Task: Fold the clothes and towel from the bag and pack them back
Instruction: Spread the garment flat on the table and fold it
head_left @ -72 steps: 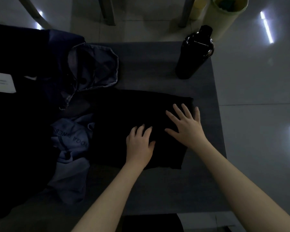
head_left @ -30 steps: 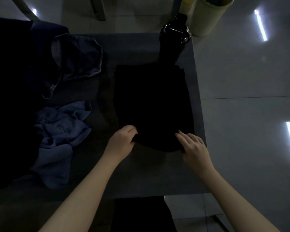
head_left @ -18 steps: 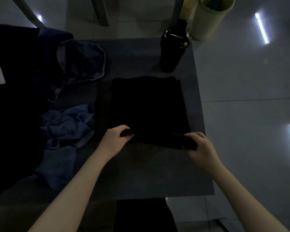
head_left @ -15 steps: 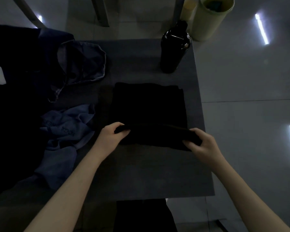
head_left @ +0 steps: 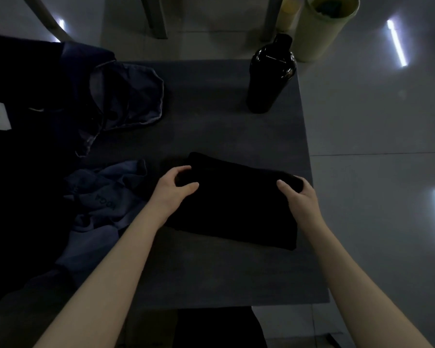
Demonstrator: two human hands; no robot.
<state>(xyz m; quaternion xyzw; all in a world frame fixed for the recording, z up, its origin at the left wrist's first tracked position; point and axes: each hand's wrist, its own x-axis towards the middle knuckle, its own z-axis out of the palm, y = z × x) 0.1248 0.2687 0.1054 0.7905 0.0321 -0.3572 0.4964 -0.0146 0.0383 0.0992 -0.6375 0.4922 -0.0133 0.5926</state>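
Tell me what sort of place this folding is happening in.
Likely an indoor room, perhaps an office or workroom: a small dark table holding the black garment, glossy floor tiles mirroring strip lights, and a pale bin.

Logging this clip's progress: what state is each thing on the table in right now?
Black garment: folded into a flat rectangle, gripped at both ends.
Left hand: grips the garment's left end.
Right hand: grips its right end.
Blue towel: crumpled, not yet folded.
Blue bag: lying slack, mouth open.
Dark bottle: upright.
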